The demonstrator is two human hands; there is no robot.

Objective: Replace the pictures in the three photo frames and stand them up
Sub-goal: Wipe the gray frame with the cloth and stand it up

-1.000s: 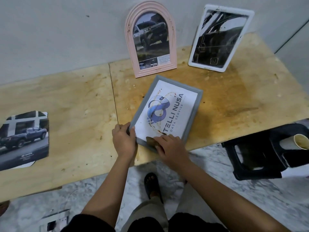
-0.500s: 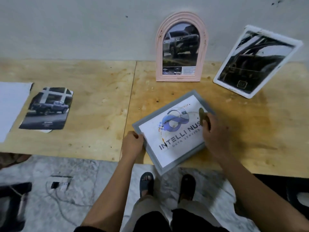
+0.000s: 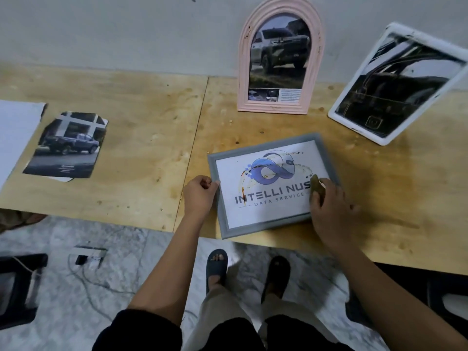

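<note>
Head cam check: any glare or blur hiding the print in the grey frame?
Head view: no glare on the grey frame; logo print sharp, even light. Right hand, slightly motion-blurred, covers the text's end. Wide-angle edges bend the white frame; its dark picture is streaky, hard to read.

Left hand (image 3: 200, 195) and right hand (image 3: 329, 206) reach forward, fingers curled.

One head-worn wide-angle camera looks forward and down, close above the table (image 3: 131, 148).
</note>
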